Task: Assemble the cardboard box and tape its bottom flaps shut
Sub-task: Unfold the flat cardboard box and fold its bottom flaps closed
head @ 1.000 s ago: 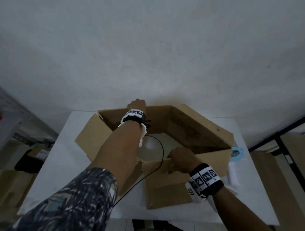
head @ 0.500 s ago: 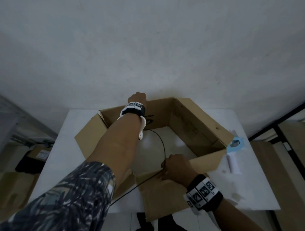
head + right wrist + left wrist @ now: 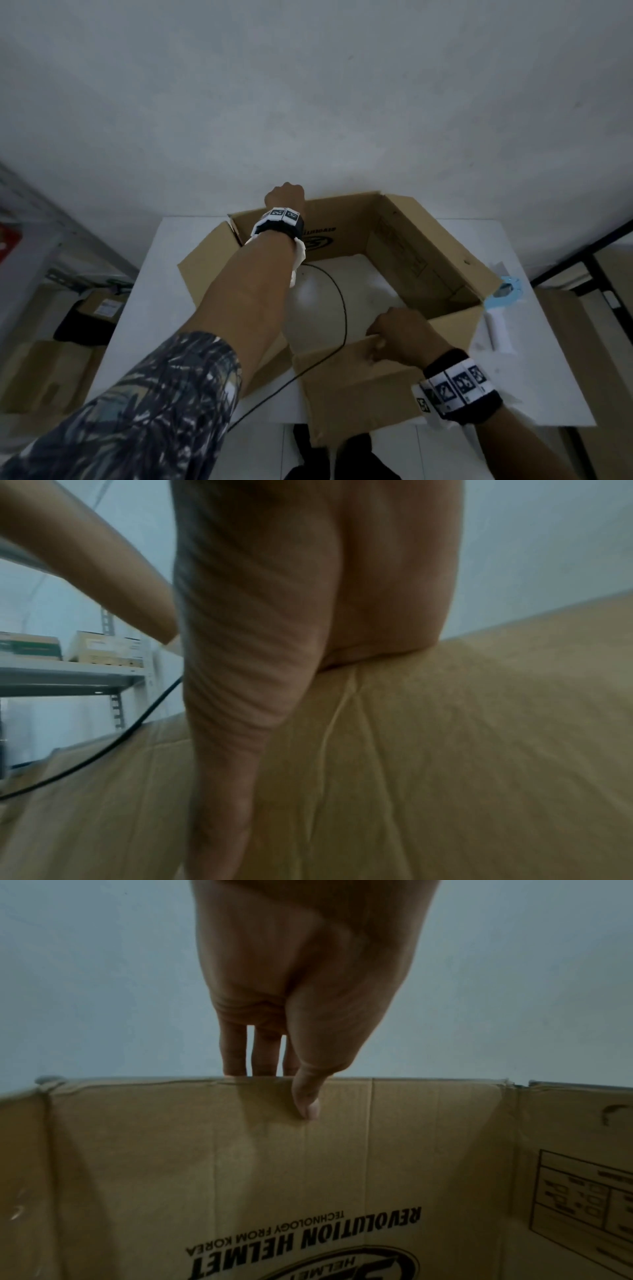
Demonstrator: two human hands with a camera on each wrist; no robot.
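Observation:
A brown cardboard box (image 3: 424, 253) stands open on the white table (image 3: 161, 274), and the tabletop shows through its inside. My left hand (image 3: 286, 197) reaches across and pinches the top edge of the far wall (image 3: 342, 1150), thumb (image 3: 306, 1096) on the inner face and fingers behind it. My right hand (image 3: 394, 334) grips the top edge of the near wall (image 3: 445, 750), fingers hooked over it and thumb (image 3: 222, 764) lying down the outer face. The near flap (image 3: 352, 387) hangs past the table's front edge.
A blue tape dispenser (image 3: 510, 291) and a white roll (image 3: 498, 330) lie on the table just right of the box. A black cable (image 3: 342, 308) runs from my left wrist across the box. Cardboard boxes (image 3: 44, 373) and a metal shelf stand at the left.
The box has gone from a skewed, half-flattened shape to nearly square. My right hand drew the near wall toward me, while my left hand kept hold of the far wall.

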